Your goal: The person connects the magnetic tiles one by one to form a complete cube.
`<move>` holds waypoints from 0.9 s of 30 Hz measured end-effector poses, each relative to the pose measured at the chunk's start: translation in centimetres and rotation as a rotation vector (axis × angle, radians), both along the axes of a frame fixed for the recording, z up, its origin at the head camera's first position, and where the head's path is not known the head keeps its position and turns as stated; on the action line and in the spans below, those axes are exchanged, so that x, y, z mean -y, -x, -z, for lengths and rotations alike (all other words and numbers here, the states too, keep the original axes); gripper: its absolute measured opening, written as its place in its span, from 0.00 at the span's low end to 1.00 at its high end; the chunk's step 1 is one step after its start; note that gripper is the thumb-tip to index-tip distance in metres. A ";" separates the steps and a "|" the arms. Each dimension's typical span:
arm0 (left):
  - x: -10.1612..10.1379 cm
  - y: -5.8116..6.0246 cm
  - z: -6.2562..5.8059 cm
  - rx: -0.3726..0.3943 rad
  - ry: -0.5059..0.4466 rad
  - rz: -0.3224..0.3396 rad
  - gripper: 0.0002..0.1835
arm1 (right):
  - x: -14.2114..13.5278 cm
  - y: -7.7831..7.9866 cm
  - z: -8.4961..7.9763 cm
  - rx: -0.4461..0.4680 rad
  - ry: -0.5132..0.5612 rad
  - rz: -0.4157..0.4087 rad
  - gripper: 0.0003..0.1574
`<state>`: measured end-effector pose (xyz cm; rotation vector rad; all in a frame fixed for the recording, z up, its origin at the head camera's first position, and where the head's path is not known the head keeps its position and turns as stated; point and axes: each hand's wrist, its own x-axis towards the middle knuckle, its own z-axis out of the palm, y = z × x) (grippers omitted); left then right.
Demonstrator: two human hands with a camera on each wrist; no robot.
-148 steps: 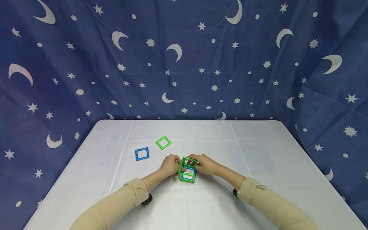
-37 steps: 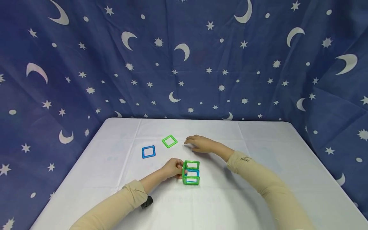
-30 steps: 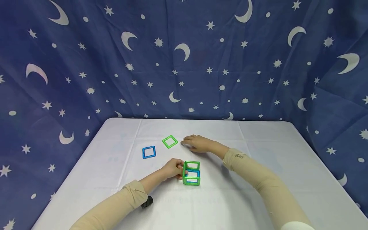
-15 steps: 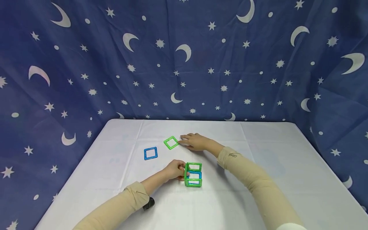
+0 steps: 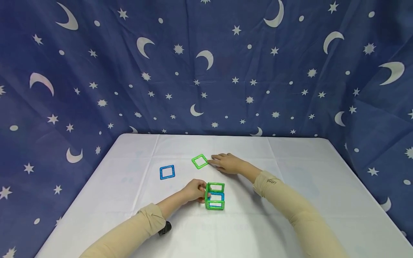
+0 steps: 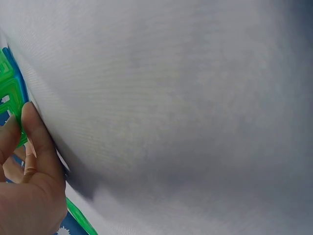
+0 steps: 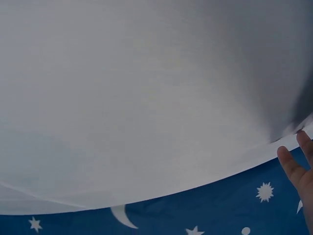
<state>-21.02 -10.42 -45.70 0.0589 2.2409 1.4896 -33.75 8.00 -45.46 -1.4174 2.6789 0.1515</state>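
Observation:
Near the middle of the table in the head view stands a small open box of magnetic tiles [image 5: 215, 208], with green square frames as walls and a blue one at its base. My left hand [image 5: 194, 190] pinches the box's left green wall between thumb and fingers; the left wrist view shows the thumb and fingers at the green tiles [image 6: 12, 90]. Farther back, a loose green square magnetic tile [image 5: 195, 163] lies flat. My right hand [image 5: 229, 163] touches that tile's right corner with outstretched fingertips. In the right wrist view only some fingers [image 7: 292, 166] show, without the tile.
A loose blue square magnetic tile [image 5: 167, 177] lies flat to the left of the green one. A white cloth [image 5: 129, 200] covers the table. Behind it hangs a dark blue curtain [image 5: 219, 64] with moons and stars.
My right hand has left the box, reached to the loose green tile and drawn it to the right, away from the blue tile. My left hand keeps its hold on the box.

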 end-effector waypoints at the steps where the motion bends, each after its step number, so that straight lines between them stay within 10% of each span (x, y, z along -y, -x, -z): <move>1: 0.0 0.0 0.0 -0.001 -0.007 0.003 0.09 | -0.4 -0.1 0.0 0.001 -0.002 0.010 0.30; 27: -0.1 0.3 0.1 0.023 -0.008 0.004 0.07 | -7.6 -2.6 -2.0 -0.133 0.018 0.033 0.10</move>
